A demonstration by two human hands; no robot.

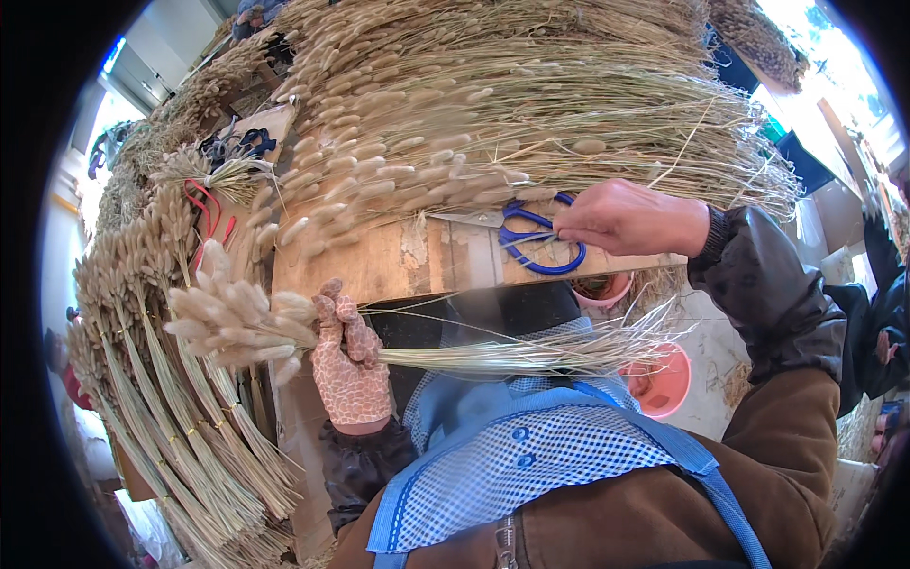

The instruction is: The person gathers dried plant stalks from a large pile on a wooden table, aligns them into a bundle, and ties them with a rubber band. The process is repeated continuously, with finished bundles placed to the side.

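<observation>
My left hand (352, 363), in a patterned glove, grips a bunch of dried bunny-tail grass (234, 320) just below its fluffy heads. The bunch's pale stems (498, 357) stretch rightward across my lap, with loose ends fanned out. My bare right hand (633, 217) is over the table's near edge, thumb and fingers pinched together. Thin pale stem pieces seem to be at its fingertips; the detail is blurred. Beneath and beside those fingertips lie blue-handled scissors (544, 269), blades pointing left on the wooden board (370, 267).
Loose bunny-tail grass (533, 92) covers the table beyond. Tied bundles (178, 427) lean at left, near a red ribbon (206, 210) and dark-handled scissors (256, 142). Pink buckets (672, 384) stand below at right. Another person's hand (885, 348) shows at far right.
</observation>
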